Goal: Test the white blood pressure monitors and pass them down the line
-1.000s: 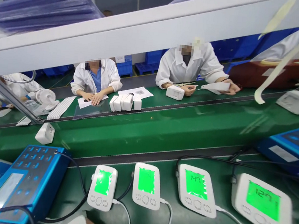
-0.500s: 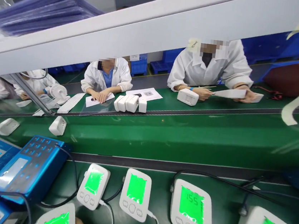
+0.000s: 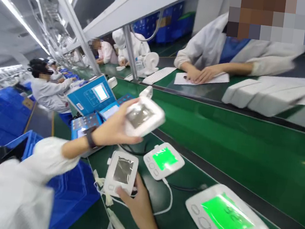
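Left hand (image 3: 109,125), half-open, cups a blood-pressure monitor (image 3: 144,116); right hand (image 3: 136,209) touches another monitor (image 3: 120,173).

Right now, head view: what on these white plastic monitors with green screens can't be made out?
Head view:
Nearest monitor's green screen: digits blurred by motion.
Monitor in left hand: left hand hides its lower edge.
Monitor under right hand: right hand hides its lower corner.
Blue instrument's screen: text too small.

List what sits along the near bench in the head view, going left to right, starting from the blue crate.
blue plastic crate → unlit blood pressure monitor → small green-lit monitor → large green-lit monitor
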`<state>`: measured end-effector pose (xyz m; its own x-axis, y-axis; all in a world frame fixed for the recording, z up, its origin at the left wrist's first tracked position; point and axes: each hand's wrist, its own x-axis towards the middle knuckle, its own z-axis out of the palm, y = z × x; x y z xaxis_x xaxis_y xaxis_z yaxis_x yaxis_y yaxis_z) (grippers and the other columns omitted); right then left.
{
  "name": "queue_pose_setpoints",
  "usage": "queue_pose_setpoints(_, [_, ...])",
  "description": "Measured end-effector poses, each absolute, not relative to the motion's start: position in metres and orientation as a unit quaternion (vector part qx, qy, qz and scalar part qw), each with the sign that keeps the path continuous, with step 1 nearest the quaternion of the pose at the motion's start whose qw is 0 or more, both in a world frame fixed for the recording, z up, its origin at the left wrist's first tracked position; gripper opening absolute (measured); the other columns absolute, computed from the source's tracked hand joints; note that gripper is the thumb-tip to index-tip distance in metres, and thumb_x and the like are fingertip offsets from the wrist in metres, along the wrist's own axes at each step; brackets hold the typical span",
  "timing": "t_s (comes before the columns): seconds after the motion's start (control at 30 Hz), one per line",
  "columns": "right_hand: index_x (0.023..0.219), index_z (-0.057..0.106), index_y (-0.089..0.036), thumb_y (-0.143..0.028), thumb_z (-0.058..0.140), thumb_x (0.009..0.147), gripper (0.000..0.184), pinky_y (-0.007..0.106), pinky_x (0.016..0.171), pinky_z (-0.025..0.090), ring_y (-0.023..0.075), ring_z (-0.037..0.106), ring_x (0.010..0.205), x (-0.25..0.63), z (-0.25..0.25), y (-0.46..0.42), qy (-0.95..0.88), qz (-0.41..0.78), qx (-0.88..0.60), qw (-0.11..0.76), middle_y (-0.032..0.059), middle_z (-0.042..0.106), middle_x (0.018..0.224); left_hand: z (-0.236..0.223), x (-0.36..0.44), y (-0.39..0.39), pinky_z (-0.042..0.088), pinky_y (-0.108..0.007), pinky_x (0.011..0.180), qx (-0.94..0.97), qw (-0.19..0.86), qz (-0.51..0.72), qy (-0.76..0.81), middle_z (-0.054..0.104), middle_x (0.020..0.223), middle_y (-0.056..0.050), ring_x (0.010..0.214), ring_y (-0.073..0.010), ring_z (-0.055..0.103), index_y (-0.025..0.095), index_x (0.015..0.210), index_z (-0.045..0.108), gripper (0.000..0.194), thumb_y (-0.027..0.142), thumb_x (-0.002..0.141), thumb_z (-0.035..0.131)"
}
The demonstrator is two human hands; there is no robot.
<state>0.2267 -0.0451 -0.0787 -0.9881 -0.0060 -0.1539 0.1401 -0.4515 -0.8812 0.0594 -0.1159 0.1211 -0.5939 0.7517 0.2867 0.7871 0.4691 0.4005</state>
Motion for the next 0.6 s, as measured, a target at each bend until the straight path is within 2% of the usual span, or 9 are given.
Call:
queue_pose_setpoints(0.07, [0.137,0.056,-0.021,-0.034,0.079,0.076,0.066,0.044,0.090,0.060,0.0310,0.074,0.104,0.227,-0.079,-0.044,0.543,-0.835,0.067,0.053,0.0113,0.077,0.120,0.101,0.035,-0.070,0.032,-0.051,0.124,-0.511,-0.006,-0.266,-0.817,0.041,0.161,-0.018,0.144,-0.0365,0.043,0.015,0.157,0.030,0.111,0.047,0.067,0.087])
queue_pose_setpoints(0.1, [0.138,0.056,-0.020,-0.036,0.078,0.077,0.066,0.044,0.091,0.060,0.0312,0.074,0.105,0.228,-0.079,-0.044,0.543,-0.835,0.071,0.058,0.0117,0.076,0.121,0.089,0.025,-0.043,0.035,-0.051,0.122,-0.522,-0.020,-0.261,-0.812,0.046,0.156,-0.020,0.140,-0.0363,0.047,0.012,0.155,0.032,0.110,0.044,0.065,0.087])
queue_pose_setpoints(0.23, [0.144,0.051,-0.020,-0.036,0.077,0.078,0.073,0.042,0.090,0.062,0.0310,0.074,0.106,0.229,-0.078,-0.042,0.532,-0.841,0.080,0.059,0.0121,0.075,0.123,0.033,0.004,0.050,0.050,-0.044,0.108,-0.495,-0.101,-0.202,-0.839,0.058,0.142,-0.015,0.127,-0.0322,0.056,0.015,0.158,0.030,0.113,0.040,0.064,0.088])
queue_pose_setpoints(0.33, [0.150,0.048,-0.021,-0.037,0.077,0.080,0.077,0.043,0.093,0.061,0.0308,0.073,0.107,0.229,-0.084,-0.045,0.563,-0.822,0.077,0.050,0.0119,0.074,0.125,-0.006,-0.002,0.089,0.054,-0.042,0.100,-0.463,-0.132,-0.175,-0.859,0.061,0.136,-0.020,0.128,-0.0341,0.057,0.011,0.159,0.028,0.115,0.041,0.066,0.090])
queue_pose_setpoints(0.47, [0.165,0.027,-0.023,-0.042,0.070,0.090,0.088,0.044,0.106,0.054,0.0312,0.063,0.128,0.231,-0.095,-0.049,0.615,-0.785,0.069,0.029,0.0146,0.056,0.151,-0.046,-0.006,0.106,0.055,-0.043,0.094,-0.457,-0.146,-0.135,-0.867,0.062,0.133,-0.025,0.125,-0.0373,0.061,0.009,0.162,0.024,0.118,0.055,0.072,0.085])
queue_pose_setpoints(0.53, [0.168,0.017,-0.024,-0.038,0.064,0.094,0.089,0.045,0.110,0.051,0.0317,0.060,0.132,0.232,-0.099,-0.051,0.641,-0.764,0.068,0.023,0.0149,0.052,0.154,-0.056,-0.010,0.106,0.055,-0.041,0.092,-0.473,-0.141,-0.119,-0.862,0.064,0.132,-0.022,0.119,-0.0337,0.065,0.012,0.162,0.027,0.110,0.060,0.077,0.078])
queue_pose_setpoints(0.6, [0.168,0.016,-0.027,-0.033,0.061,0.097,0.085,0.048,0.114,0.048,0.0338,0.057,0.136,0.233,-0.102,-0.053,0.664,-0.744,0.065,0.012,0.0140,0.053,0.153,-0.056,-0.020,0.105,0.055,-0.038,0.093,-0.502,-0.112,-0.116,-0.850,0.068,0.129,-0.016,0.115,-0.0279,0.067,0.015,0.157,0.038,0.090,0.057,0.085,0.072])
